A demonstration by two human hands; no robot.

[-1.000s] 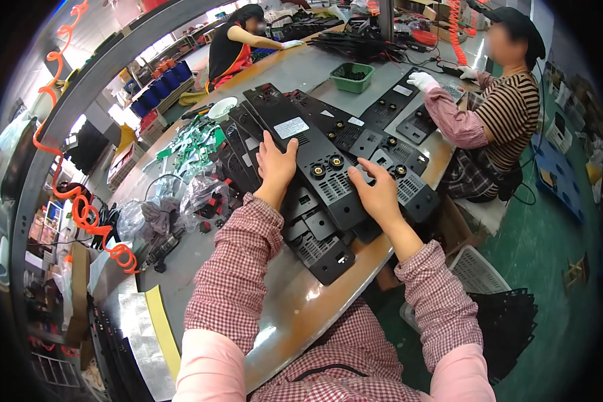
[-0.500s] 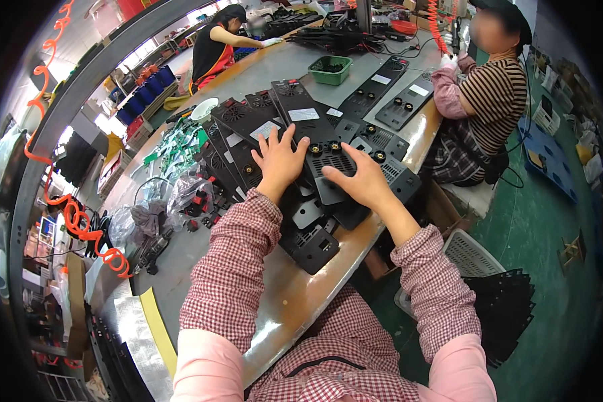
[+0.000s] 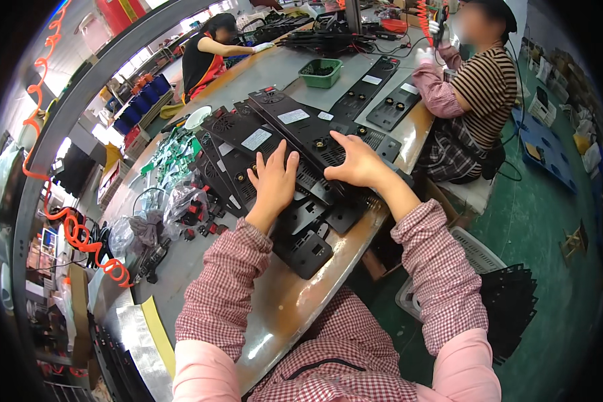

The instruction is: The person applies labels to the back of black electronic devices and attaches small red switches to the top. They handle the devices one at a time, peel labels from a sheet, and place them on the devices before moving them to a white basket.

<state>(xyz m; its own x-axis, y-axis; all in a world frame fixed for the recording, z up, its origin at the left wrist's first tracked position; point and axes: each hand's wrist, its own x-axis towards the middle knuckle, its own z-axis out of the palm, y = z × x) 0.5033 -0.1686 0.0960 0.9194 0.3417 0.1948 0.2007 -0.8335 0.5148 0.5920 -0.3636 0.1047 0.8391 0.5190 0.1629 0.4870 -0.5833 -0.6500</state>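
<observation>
left hand (image 3: 275, 179): was flat, palm down, fingers spread on the black plastic panels (image 3: 295, 144), pressing not gripping. half a sec before it sat abt the same spot on the stack, so no real shift.

right hand (image 3: 356, 161): also open + flat on the top panel (image 3: 315, 134), thumb side near the round knobs; nothing clenched. a sec earlier it was lower on the pile w/ fingers curled at an edge, so it had slid up & flattened out.

panels: fanned stack across the bench (image 3: 281, 315), right in front of me, white stickers on a few. bottom piece stuck out twd my lap.

what changed: both hands ended up side by side on top, pile looked more squared. my guess: I was past picking and into steadying/aligning the stack.

bench left: green circuit boards (image 3: 174, 154), clear bags of small parts (image 3: 181, 204), orange coiled hose (image 3: 74, 234).

further up: green tray (image 3: 321, 72), more panels, a co-worker in a striped top (image 3: 486, 84) seated at the bench, another person far end.
</observation>
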